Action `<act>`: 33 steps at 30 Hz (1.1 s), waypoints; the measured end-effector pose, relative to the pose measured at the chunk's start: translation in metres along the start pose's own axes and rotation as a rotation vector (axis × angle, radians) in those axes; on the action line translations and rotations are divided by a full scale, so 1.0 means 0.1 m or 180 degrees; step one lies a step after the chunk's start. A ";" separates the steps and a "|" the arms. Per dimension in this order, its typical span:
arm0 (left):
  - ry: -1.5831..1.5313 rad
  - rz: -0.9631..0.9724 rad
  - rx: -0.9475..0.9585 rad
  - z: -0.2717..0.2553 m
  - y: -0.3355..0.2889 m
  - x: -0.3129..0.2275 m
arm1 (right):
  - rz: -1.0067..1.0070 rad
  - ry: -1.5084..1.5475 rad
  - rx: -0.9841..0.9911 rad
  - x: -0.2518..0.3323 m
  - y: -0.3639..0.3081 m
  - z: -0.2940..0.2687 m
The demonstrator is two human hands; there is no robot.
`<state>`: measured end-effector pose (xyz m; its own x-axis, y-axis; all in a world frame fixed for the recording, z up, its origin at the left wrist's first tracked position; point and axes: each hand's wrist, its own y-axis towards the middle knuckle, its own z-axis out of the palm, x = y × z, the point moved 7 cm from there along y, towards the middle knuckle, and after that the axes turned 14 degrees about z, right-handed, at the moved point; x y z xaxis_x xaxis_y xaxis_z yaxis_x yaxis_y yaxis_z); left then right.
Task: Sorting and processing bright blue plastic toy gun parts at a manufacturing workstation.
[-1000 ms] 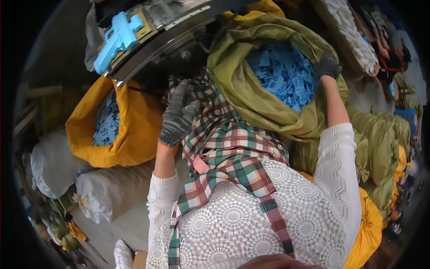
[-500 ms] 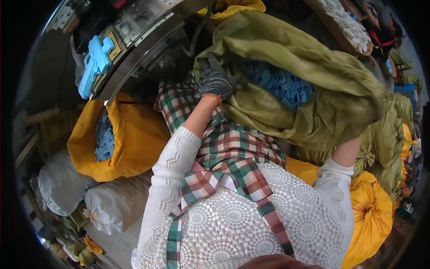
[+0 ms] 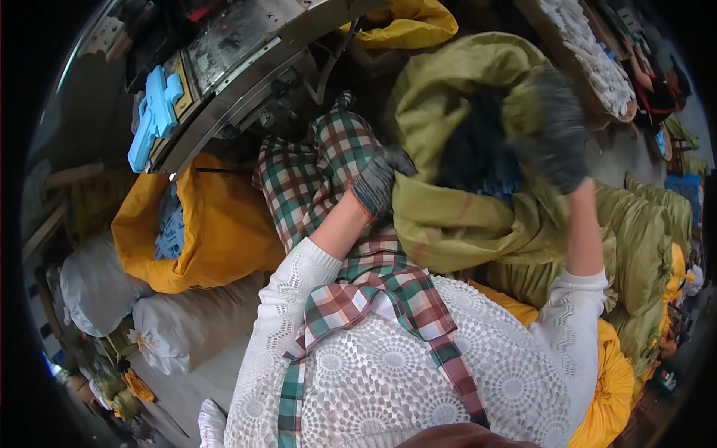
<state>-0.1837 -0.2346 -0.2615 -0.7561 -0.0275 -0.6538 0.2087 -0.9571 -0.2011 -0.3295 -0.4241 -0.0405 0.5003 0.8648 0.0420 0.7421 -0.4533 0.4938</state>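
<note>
An olive-green woven sack (image 3: 463, 239) stands in front of me with its mouth turned up. Deep inside, mostly in shadow, lie small blue plastic pieces (image 3: 504, 185). My left hand (image 3: 379, 181), in a dark grey glove, is closed on the near left edge of the sack. On the opposite side my right hand (image 3: 556, 134), gloved as well, is over the right rim. Motion smears its fingers, so their grip is unclear.
A light-blue toy pistol (image 3: 155, 118) lies on the metal machine table (image 3: 246, 63) at upper left. Below it an open orange-yellow sack (image 3: 224, 231) holds blue pieces. White sacks (image 3: 190, 328) lie lower left, green sacks (image 3: 635, 239) right. A tray of white pieces (image 3: 586, 56) is upper right.
The sack's mouth has drawn in and stands rounder. My right hand moved up and left from the far right edge. My left hand slid down and right along the rim.
</note>
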 end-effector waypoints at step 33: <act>0.4551 0.1260 0.2153 0.51 1.19 -0.59 | 0.1407 0.0494 -0.0039 -0.04 -0.27 -0.30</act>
<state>-0.1461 -0.3622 -0.2095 0.5150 -0.3824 -0.7671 -0.3474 -0.9113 0.2211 -0.3647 -0.4091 -0.0277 0.6939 0.6119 0.3797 0.4670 -0.7837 0.4095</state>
